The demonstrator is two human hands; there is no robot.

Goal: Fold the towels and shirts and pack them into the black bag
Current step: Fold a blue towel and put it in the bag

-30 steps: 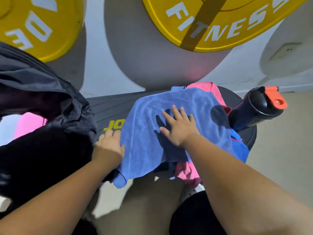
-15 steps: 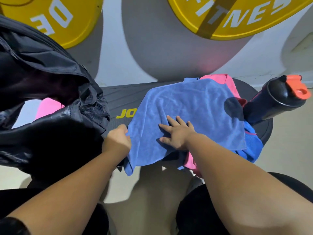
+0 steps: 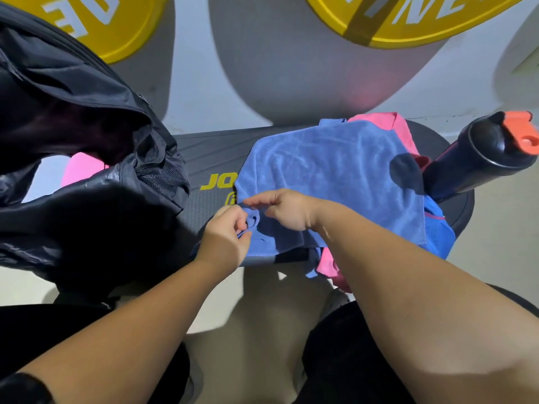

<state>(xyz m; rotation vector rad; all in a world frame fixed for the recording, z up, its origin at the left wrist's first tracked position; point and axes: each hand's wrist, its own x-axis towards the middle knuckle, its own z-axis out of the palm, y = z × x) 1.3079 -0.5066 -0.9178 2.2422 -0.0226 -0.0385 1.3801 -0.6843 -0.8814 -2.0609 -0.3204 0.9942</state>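
A blue towel lies spread over a pile of pink cloth and blue cloth on a black bench. My left hand pinches the towel's near left corner. Just to its right, my right hand hovers over the same corner, with loosely curled fingers reaching toward it. The black bag stands open at the left of the bench, and something pink shows inside it.
A black shaker bottle with an orange cap stands at the bench's right end, touching the cloth pile. Two yellow weight plates lean on the wall behind. My legs are below the bench's front edge.
My right hand has lifted off the middle of the towel and moved left to its near left corner. My left hand now pinches that corner. The view has shifted closer.
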